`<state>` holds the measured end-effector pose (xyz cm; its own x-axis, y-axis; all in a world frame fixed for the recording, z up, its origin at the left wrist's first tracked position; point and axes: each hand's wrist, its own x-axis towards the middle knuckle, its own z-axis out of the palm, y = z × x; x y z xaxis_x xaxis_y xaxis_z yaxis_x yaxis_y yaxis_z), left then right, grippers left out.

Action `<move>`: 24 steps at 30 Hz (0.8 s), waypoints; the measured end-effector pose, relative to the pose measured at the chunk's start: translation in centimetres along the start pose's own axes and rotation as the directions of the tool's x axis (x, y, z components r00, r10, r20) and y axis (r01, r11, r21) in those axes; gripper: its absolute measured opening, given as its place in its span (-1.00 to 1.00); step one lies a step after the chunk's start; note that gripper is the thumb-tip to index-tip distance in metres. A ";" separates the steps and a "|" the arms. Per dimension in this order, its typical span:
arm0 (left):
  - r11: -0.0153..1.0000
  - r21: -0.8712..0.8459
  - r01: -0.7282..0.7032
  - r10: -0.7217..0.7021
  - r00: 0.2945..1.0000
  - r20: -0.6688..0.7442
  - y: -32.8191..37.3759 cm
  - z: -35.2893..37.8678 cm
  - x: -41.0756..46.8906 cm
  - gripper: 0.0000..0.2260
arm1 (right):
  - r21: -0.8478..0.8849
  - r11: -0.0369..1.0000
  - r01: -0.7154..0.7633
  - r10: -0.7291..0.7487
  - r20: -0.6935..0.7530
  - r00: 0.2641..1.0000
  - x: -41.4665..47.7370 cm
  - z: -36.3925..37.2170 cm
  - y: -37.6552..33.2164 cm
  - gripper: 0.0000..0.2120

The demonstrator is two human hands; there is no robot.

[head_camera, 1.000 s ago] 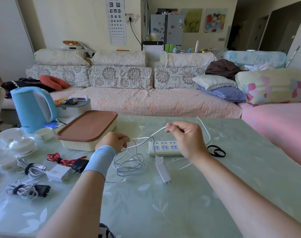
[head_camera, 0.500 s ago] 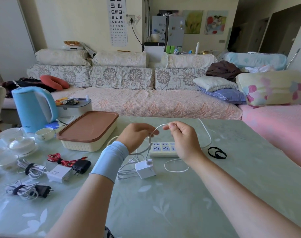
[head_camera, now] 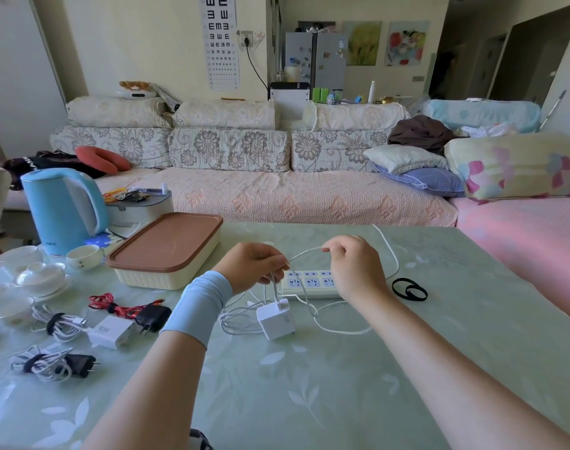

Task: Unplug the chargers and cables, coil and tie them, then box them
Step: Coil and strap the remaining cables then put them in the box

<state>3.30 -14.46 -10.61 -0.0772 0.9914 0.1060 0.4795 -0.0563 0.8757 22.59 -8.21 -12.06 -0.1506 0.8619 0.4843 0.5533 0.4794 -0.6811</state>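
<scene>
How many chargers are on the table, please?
4: white charger mid-table; 98W charger left of it; red-cabled charger beside that; black charger at near left. Box may hide more.

Just behind my left hand (head_camera: 251, 266) I wear a pale blue stretchy band (head_camera: 199, 306), smooth and snug round the wrist. Behind my right hand (head_camera: 355, 267) the arm is bare. A scrap of dark patterned cloth (head_camera: 197, 438) shows at the bottom edge.
</scene>
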 end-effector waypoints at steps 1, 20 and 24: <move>1.000 0.001 0.004 -0.004 1.000 0.017 0.1 0.0 -0.1 -0.83 | -0.114 0.993 0.033 -0.028 0.046 0.999 -0.1 0.1 0.3 -0.74; 0.967 -0.251 -0.045 0.031 0.998 -0.063 -0.5 -0.4 0.0 -0.56 | -0.279 0.959 0.044 0.011 0.189 0.982 0.2 0.5 0.1 -0.76; 0.858 0.514 -0.007 0.108 0.980 -0.166 -0.9 -1.8 0.3 -0.69 | -0.198 0.979 -0.048 0.062 0.065 0.996 0.7 0.3 0.8 -0.76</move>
<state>1.27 -14.32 -10.50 -0.1694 0.9458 0.2769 0.8609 0.0052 0.5088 22.66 -7.10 -12.46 -0.1688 0.8987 0.4049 0.7112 0.3954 -0.5813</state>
